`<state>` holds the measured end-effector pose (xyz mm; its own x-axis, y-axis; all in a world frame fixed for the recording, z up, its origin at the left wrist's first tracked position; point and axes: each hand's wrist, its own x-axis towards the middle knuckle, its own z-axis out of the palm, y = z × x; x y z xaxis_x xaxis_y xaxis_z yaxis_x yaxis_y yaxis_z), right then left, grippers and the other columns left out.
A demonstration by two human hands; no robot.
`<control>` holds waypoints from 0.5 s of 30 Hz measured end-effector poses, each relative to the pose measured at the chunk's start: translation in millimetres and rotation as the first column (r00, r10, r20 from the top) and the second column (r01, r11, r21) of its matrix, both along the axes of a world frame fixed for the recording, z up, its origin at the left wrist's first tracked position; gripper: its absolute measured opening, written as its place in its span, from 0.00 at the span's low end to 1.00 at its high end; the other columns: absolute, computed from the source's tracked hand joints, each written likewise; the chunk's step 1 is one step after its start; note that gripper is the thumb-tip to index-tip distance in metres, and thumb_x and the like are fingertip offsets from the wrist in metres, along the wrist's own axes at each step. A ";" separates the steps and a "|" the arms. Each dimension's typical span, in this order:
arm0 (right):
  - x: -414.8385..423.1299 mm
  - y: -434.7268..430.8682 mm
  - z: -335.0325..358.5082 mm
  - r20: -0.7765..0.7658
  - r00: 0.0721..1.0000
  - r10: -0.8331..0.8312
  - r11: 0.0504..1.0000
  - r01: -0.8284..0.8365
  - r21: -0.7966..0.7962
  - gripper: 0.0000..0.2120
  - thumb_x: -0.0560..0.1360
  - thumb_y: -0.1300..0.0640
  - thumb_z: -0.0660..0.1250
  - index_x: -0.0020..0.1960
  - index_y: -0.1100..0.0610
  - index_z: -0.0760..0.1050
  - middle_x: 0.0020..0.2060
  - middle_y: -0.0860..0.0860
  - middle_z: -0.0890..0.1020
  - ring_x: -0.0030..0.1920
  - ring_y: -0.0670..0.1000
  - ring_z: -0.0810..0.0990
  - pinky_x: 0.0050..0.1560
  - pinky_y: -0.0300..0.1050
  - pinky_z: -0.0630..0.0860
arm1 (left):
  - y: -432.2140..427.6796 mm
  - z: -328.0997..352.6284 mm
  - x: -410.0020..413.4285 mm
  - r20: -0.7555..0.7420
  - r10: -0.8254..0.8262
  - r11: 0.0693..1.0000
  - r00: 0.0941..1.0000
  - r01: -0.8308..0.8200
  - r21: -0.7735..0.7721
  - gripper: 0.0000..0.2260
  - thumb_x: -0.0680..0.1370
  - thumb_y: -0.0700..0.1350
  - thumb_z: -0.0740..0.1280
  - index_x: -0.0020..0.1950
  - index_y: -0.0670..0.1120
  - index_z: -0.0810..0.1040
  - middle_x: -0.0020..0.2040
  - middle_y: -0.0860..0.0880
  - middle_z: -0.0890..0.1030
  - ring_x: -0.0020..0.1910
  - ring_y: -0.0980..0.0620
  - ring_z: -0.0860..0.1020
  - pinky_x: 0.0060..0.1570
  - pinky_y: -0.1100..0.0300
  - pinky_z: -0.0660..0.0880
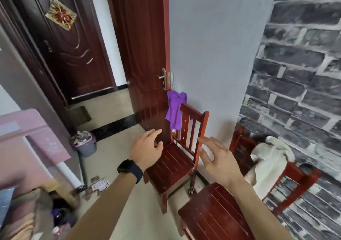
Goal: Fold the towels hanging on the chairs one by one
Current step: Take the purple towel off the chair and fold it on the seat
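Hands are out in front, both bare and holding nothing. The left hand [147,147], with a black smartwatch [130,170] on its wrist, has its fingers straight and a little spread. The right hand [217,158] is splayed the same way, palm turned inward. They hover apart over the dark red slatted wooden chair [173,164] by the wall, touching neither it nor any cloth.

Near the left hand's fingertips, the thin purple towel [174,110] hangs bunched over the left corner post of that chair's back, beside the open dark red door [142,55]. Off to the right, a thick cream-white towel [271,158] lies draped over a second red wooden chair [299,177] against the grey brick-patterned wall [295,73]. A third red slatted seat [212,212] sits nearest the person.

From where I stand, this looks like the reach for the purple towel, with nothing folded yet. To do it well, I'd lift it straight up off the post rather than tug sideways, since it may snag on the corner. Then pinch two neighbouring corners, one in each hand, shake it flat, and fold it on the seat below.
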<state>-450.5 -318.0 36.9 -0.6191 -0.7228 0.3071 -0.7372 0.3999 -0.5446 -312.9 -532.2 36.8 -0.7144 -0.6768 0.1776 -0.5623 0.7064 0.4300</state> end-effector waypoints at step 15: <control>-193.0 -237.6 -40.0 0.090 0.993 -0.078 0.993 0.069 0.099 0.19 0.81 0.48 0.62 0.72 0.48 0.73 0.70 0.46 0.75 0.74 0.51 0.67 0.74 0.48 0.63 | -243.6 -38.5 -181.0 0.060 -0.067 0.997 0.996 0.065 0.042 0.22 0.79 0.53 0.63 0.74 0.54 0.69 0.72 0.52 0.72 0.71 0.50 0.68 0.69 0.54 0.67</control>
